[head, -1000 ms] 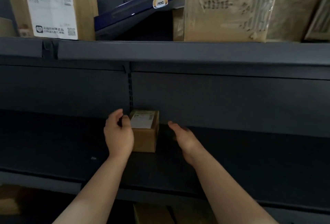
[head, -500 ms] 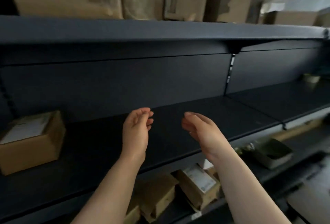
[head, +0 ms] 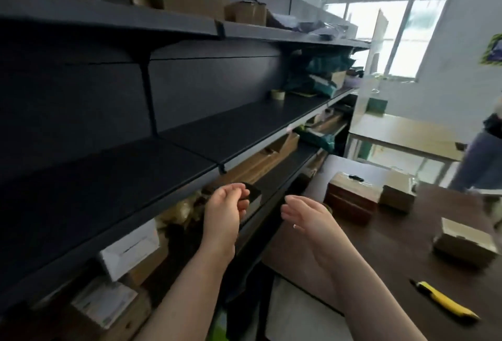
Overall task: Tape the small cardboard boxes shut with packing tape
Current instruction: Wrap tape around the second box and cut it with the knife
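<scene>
We are holding both forearms forward and up from the lower edge of the view, bare to the wrists. Our left hand (head: 225, 211) is showing its back to the camera, with the fingers (head: 239, 193) curling loosely inward and gripping nothing. Our right hand (head: 307, 214) is lying flatter, palm turned toward the left hand, fingers extending leftward and apparently slightly spread, though motion blur is softening their outline. The two hands are near each other, not touching.

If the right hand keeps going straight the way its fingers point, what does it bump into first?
Probably the left hand. The right hand has its fingers pointing left, across a small gap, straight at it. Depth is hard to judge, so it might slip past toward the dark shelf.
</scene>
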{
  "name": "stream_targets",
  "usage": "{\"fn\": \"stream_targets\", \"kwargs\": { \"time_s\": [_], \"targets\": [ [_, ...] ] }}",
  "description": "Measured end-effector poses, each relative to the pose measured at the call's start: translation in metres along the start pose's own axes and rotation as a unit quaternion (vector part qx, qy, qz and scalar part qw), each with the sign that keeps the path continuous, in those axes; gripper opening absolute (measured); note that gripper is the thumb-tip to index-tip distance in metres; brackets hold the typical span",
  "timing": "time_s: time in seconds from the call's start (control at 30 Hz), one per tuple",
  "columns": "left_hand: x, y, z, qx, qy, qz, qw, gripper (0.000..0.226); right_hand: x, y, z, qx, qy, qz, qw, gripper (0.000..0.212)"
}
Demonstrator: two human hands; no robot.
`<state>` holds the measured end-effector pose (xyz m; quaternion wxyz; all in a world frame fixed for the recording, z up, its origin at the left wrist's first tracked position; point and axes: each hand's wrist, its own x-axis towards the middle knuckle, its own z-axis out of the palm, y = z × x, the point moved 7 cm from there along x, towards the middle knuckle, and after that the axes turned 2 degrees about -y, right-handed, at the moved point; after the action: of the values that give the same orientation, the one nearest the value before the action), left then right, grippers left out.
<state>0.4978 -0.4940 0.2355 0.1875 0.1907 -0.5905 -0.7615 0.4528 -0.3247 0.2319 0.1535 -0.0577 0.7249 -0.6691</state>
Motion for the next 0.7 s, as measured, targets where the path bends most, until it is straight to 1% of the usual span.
{"fn": "stream_targets", "kwargs": {
  "time_s": [0.13,0.23,0.3,0.43,0.6,0.7],
  "targets": [
    [0.003,-0.048,0.096,-0.001,-0.066,-0.048,0.997,0.019,0.006,0.02,-0.094,-0.002,0.077,0.017,0.997,0.023],
    [0.005,-0.082,0.152,0.012,-0.101,-0.084,0.991,0.02,0.006,0.037,-0.157,0.009,0.134,0.038,0.99,0.011],
    [0.007,-0.1,0.186,0.019,-0.121,-0.103,0.987,0.02,0.007,0.047,-0.192,0.022,0.165,0.054,0.985,0.01],
    [0.018,-0.136,0.247,0.036,-0.16,-0.14,0.977,0.019,0.015,0.072,-0.249,0.043,0.215,0.092,0.971,0.018],
    [0.041,-0.179,0.317,0.049,-0.212,-0.179,0.96,0.019,0.037,0.098,-0.308,0.055,0.267,0.12,0.955,0.013],
    [0.06,-0.197,0.366,0.065,-0.242,-0.193,0.949,0.02,0.059,0.108,-0.349,0.059,0.307,0.135,0.94,0.013]
  ]
}}
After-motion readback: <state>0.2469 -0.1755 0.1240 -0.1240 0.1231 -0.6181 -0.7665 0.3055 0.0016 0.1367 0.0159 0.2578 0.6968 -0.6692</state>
